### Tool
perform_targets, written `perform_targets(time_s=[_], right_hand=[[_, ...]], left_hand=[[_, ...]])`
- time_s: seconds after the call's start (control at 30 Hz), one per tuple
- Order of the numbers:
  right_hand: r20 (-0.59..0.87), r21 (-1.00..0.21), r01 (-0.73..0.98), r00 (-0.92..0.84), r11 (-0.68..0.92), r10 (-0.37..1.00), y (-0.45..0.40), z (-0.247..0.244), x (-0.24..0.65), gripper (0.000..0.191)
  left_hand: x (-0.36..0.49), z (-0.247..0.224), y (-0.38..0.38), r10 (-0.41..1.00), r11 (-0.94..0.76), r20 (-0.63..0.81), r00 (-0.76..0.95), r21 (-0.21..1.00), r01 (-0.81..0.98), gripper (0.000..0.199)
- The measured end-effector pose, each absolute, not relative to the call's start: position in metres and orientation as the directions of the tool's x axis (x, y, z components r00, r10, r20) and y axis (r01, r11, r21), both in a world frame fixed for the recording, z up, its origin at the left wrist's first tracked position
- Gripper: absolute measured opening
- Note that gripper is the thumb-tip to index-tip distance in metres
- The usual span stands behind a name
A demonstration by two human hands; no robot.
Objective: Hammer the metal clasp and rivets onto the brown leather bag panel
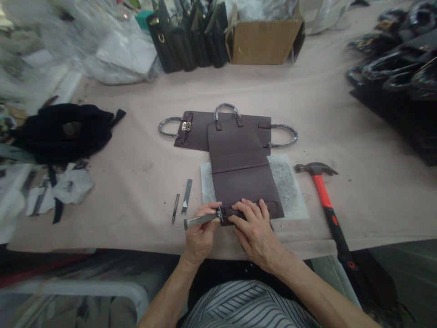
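Observation:
A dark brown leather bag panel (pixel 239 184) with a wrapped handle at its far end lies on a pale, speckled board (pixel 290 193). My left hand (pixel 201 234) is closed around a metal punch (pixel 201 220), its working end over the near left corner of the panel. Beside it, my right hand (pixel 254 228) lies with fingers spread, pressing on a strap along the panel's near edge. Under the panel's far end lies another brown panel (pixel 194 132) with wrapped handles and a gold-coloured clasp (pixel 186 126).
A claw hammer (pixel 324 196) lies on the right, its handle past the table edge. Two small metal tools (pixel 186 196) are left of the board. Dark bags (pixel 191 41) and a cardboard box (pixel 262 41) stand at the back. A dark cloth bundle (pixel 68 132) lies left; wrapped handles (pixel 403 64) pile up right.

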State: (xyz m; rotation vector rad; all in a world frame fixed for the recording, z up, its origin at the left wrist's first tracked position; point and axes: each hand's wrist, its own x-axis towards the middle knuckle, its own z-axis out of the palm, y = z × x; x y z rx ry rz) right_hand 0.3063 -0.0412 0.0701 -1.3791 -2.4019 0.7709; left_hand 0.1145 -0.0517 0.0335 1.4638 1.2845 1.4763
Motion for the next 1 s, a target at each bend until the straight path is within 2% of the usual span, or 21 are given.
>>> perform_targets(time_s=[0.27, 0.47, 0.8, 1.0], right_hand=[[-0.042, -0.379, 0.79, -0.536, 0.483, 0.843, -0.054, 0.066, 0.308, 0.046], [-0.058, -0.408, 0.771, -0.556, 0.488, 0.829, -0.052, 0.067, 0.309, 0.044], [-0.038, -0.436, 0.757, -0.556, 0.487, 0.83, -0.049, 0.067, 0.311, 0.042], [-0.054, -0.452, 0.755, -0.555, 0.475, 0.83, -0.049, 0.068, 0.311, 0.041]], left_hand=[[0.114, 0.034, -0.05, 0.957, -0.261, 0.28, -0.08, 0.946, 0.193, 0.006], [0.114, 0.037, -0.044, 0.943, -0.324, 0.334, 0.006, 0.909, 0.263, 0.006], [0.125, 0.026, -0.059, 0.918, -0.308, 0.368, -0.148, 0.897, 0.317, 0.01], [0.124, 0.027, -0.059, 0.924, -0.283, 0.349, -0.155, 0.898, 0.336, 0.006]])
